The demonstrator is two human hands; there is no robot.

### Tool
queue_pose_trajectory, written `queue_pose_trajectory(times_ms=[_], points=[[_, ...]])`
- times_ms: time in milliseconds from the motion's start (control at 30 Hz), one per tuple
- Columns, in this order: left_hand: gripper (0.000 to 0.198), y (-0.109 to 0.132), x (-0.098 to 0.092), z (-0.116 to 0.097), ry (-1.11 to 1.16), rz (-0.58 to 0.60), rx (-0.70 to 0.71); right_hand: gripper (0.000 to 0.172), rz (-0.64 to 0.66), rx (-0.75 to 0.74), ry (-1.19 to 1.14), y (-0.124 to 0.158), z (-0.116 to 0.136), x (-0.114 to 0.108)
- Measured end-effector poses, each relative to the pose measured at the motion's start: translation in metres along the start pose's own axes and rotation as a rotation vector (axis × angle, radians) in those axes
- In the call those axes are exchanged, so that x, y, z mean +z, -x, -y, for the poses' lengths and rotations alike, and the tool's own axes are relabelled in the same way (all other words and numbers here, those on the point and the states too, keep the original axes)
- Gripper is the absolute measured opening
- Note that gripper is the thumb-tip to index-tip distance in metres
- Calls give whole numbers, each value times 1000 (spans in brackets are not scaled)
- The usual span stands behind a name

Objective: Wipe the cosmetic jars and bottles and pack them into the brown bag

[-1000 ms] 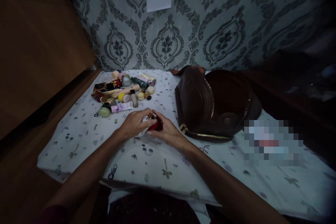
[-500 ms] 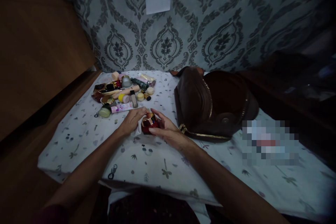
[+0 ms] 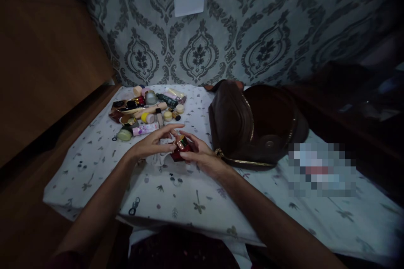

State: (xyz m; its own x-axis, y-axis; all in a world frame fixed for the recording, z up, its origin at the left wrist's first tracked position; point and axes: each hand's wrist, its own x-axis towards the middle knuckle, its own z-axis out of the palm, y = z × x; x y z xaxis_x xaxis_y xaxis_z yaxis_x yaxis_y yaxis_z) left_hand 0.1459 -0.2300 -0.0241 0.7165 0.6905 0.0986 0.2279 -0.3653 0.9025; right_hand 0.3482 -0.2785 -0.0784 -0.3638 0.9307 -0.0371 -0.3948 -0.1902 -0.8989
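Note:
In the middle of the bed-like surface, my right hand (image 3: 202, 155) grips a small dark red cosmetic jar (image 3: 177, 154) with a shiny gold lid (image 3: 182, 141). The jar is tilted, its lid toward the upper right. My left hand (image 3: 154, 141) is at the jar's left side, index finger stretched over the top and thumb near the lid. A crumpled white wipe (image 3: 158, 158) hangs below the left palm, held by fingers that are partly hidden. Just beyond the hands lie a pink-and-white tube (image 3: 145, 129) and a pale green-lidded jar (image 3: 124, 135).
Several cosmetics, including a yellow-capped bottle (image 3: 147, 117) and a dark green tube (image 3: 166, 100), lie clustered at the back left. An unzipped brown bag (image 3: 232, 122) stands to the right. A blurred-out item (image 3: 322, 170) lies farther right. A wooden cabinet (image 3: 53, 71) borders the left.
My left hand has lifted and turned, its index finger now extended above the jar. More of the white wipe shows below it. The jar has tipped slightly in my right hand.

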Motion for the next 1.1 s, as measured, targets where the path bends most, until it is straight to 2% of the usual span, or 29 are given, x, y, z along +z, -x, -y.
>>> queue_pose_trajectory(times_ms=[67, 200, 333, 500, 600, 700, 833, 933, 1000, 1100], points=[[68, -2, 2, 2, 20, -32, 1, 81, -15, -36, -8, 0, -1, 1], [49, -6, 7, 4, -11, -26, -16, 76, -29, -60, -30, -1, -2, 3], [47, -4, 4, 0, 6, 3, 22, 60, 66, 46, -113, 3, 4, 5], [48, -4, 5, 0, 39, -7, 42, 50, 127, 52, -213, 5, 7, 9], [51, -9, 10, 5, 77, -147, 27, 42, 98, 27, -293, 2, 8, 10], [47, -14, 13, 13, 108, -397, -9, 36, 25, -29, -366, -1, 9, 9], [39, -20, 14, 23, 170, -738, -27, 40, -55, -30, -380, -4, 7, 7], [36, -21, 22, 24, 130, -881, 10, 44, -71, -9, -345, -5, 3, 11], [35, -19, 32, 20, 31, -842, 58, 45, -81, -27, -325, -5, -1, 14], [38, -15, 51, 16, -209, -621, 165, 44, -123, -85, -331, -5, -4, 17]])
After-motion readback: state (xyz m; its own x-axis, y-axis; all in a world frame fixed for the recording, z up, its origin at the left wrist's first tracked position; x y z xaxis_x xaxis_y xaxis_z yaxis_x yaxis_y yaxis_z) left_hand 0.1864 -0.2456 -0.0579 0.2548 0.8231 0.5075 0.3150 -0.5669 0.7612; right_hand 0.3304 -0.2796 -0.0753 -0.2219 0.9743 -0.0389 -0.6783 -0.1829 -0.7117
